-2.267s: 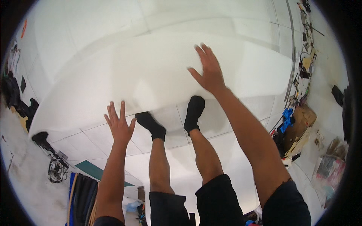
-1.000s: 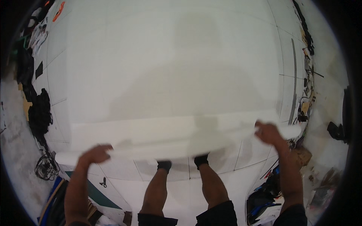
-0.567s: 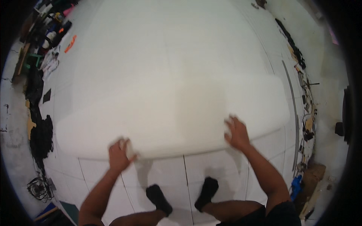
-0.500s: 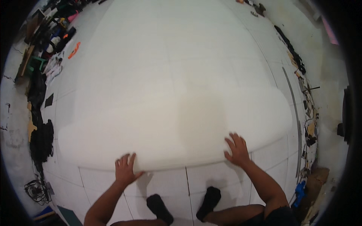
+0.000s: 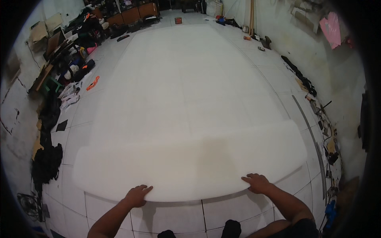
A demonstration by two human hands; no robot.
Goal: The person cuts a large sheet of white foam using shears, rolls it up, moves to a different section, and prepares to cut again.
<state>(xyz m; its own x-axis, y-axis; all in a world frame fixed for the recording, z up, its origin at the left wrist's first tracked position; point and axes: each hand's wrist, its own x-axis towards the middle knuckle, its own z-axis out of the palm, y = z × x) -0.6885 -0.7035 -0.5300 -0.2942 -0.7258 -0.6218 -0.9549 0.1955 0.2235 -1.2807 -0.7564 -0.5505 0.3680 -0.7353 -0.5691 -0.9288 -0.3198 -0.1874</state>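
Observation:
A wide sheet of white, slightly see-through material lies along the tiled floor away from me. Its near end forms a thick, smooth band, rolled or folded over; I cannot tell which. My left hand rests on the near edge of this band, left of the middle, fingers stretched over the top. Farther right, my right hand lies on the same edge with its fingers apart, pointing inward. Neither hand visibly grips anything, though the undersides of both are hidden. My shadow falls on the band between them.
Dark cloth, bags and clutter line the left wall. An orange item lies near the sheet's left side. Along the right run a long grey strip and scattered small objects. A small reddish box stands beyond the far end.
The view has tilted up, so the sheet's far end and the room's back now show. Both hands have shifted on the near edge, their fingers less spread and turned more inward.

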